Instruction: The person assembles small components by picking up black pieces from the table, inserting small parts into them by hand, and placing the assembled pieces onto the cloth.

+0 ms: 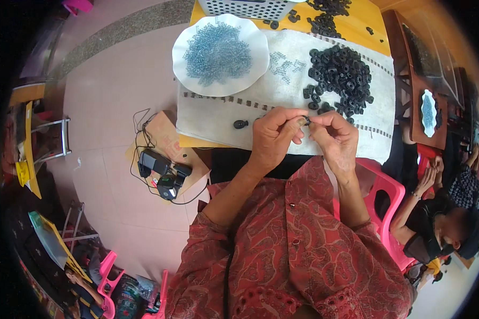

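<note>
The left hand (pixel 274 135) and right hand (pixel 335 141) pinch a small black bit (pixel 306 122) between them, thumbs and fingers pressed close, so most of it is hidden. They seem to be fitting it together; the next move calls for a steady squeeze. A black piece (pixel 240 124) lies left of the grip. Past the grip are a black pile (pixel 341 74), loose springs (pixel 286 66), then, farther left, a plate (pixel 260 64) of springs.

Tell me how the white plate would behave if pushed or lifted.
The white plate is probably stiff, its wavy rim holding shape. Its loose heap of small bluish pieces might spill if tilted. Its left rim appears to overhang the table, so pushing left could tip it.
</note>
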